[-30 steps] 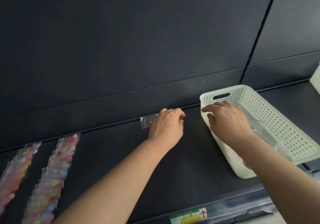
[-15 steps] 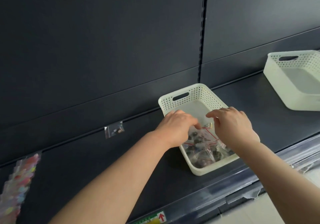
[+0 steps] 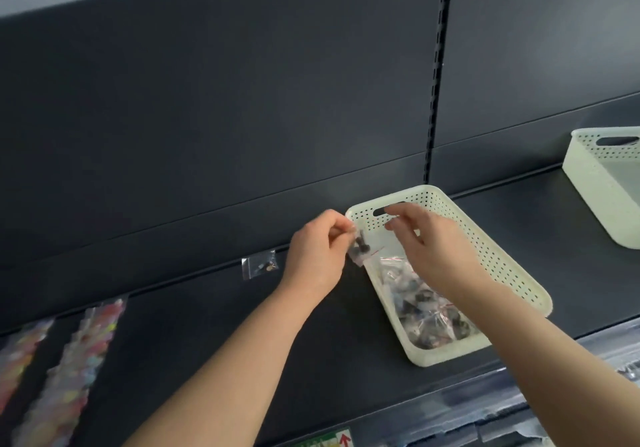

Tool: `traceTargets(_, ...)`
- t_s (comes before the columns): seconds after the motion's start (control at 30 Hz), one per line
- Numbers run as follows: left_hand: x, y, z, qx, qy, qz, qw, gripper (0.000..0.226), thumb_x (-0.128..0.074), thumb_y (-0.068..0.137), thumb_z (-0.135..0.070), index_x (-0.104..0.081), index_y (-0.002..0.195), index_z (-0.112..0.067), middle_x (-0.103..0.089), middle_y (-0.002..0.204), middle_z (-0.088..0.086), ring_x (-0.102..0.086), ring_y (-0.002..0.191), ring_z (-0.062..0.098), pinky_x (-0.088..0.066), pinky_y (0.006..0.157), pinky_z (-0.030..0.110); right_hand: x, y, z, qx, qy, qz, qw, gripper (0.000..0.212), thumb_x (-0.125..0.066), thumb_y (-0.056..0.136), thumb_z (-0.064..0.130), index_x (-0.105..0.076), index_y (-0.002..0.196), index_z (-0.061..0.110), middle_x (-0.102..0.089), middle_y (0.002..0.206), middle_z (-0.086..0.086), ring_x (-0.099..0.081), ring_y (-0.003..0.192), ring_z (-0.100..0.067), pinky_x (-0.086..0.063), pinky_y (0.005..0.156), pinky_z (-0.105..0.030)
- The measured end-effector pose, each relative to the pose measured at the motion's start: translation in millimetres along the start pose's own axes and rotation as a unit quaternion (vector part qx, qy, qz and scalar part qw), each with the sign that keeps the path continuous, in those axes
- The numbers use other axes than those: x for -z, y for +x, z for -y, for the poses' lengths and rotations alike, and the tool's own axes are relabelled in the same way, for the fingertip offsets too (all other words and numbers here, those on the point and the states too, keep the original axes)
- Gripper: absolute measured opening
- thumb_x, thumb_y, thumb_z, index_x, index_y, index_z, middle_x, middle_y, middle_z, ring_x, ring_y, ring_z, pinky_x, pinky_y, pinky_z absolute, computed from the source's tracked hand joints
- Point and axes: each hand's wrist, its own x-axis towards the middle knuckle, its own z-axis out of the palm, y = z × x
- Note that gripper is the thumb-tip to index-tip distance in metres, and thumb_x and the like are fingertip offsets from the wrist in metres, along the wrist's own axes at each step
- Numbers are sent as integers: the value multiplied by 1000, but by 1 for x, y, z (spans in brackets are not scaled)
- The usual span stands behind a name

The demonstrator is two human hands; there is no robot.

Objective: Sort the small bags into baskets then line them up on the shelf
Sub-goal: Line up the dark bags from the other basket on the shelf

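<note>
Small bag [image 3: 364, 248] pinched by left fingers [image 3: 341, 231]; right hand [image 3: 434, 249] just beside.

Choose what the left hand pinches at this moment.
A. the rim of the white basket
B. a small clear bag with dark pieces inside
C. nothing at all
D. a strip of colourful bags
B: the left hand pinches the small clear bag between thumb and fingers, holding it up at the far left corner of the white basket, with dark pieces showing through the plastic.
</note>
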Motion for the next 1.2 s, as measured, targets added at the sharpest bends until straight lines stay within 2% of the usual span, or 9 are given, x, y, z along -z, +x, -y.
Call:
traceTargets(0.13,38,-19,25,53,-5,7,999,30,-67,91,-15,-56,117,-25,-71,88,-14,-64,91,8,-49,83,25,-26,0,41,33,42,156,986,56,-64,86,43,-48,137,23,-61,118,11,-59,107,-5,-46,90,-22)
traceTargets(0.2,53,-30,36,72,-9,29,997,40,-67,91,-18,-51,126,-28,-73,88,-15,-63,98,5,-47,89,26,-46,-3,53,43,30,207,977,55,-68,84,42,-52,133,22,-64,112,8,-60,103,-8,-45,86,-21)
traceTargets(0.3,68,-44,50,101,-20,12,995,46,-66,91,-18,-47,133,-26,-73,87,-14,-63,100,5,-46,91,26,-77,-10,63,25,51,190,980,16,-70,83,31,-70,97,23,-67,79,12,-64,78,-9,-45,67,-15)
traceTargets(0.4,80,-55,65,171,-71,-69,980,39,-67,91,-25,-52,126,-23,-72,95,-12,-64,98,9,-51,91,31,-105,-18,70,-120,270,182,938,7,-70,85,14,-68,79,12,-70,76,-4,-68,70,-18,-58,70,-26)
traceTargets(0.5,86,-69,73,271,-151,11,951,31,-68,90,-37,-62,114,-18,-71,104,-6,-67,95,10,-56,86,32,-123,-24,77,-188,369,192,890,12,-65,90,13,-67,78,10,-69,76,-6,-67,74,-16,-56,70,-27)
traceTargets(0.73,92,-71,91,306,-243,-92,916,6,-61,96,-15,-62,94,-10,-68,93,4,-68,81,16,-60,79,34,-131,-32,78,-215,335,278,874,5,-67,89,23,-68,87,18,-74,80,3,-68,73,-8,-47,67,-23)
traceTargets(0.9,89,-70,99,226,-69,-113,965,14,-61,92,-19,-58,79,-25,-69,80,-1,-65,64,12,-60,69,40,-137,-34,76,-235,352,294,857,11,-63,92,23,-67,97,14,-75,86,-1,-69,75,-9,-49,70,-25)
traceTargets(1.07,86,-66,110,251,-102,-121,955,5,-64,91,-17,-63,86,-17,-70,79,2,-59,60,8,-56,62,30,-143,-32,73,-247,347,290,857,8,-60,93,22,-65,94,16,-74,85,0,-69,75,-9,-50,74,-27)
traceTargets(1.2,79,-65,118,315,-206,-80,923,10,-62,92,-5,-63,102,-6,-69,86,4,-61,68,9,-57,62,22,-150,-27,67,-217,275,251,902,2,-62,91,19,-64,92,19,-73,79,2,-66,67,-9,-48,62,-21)
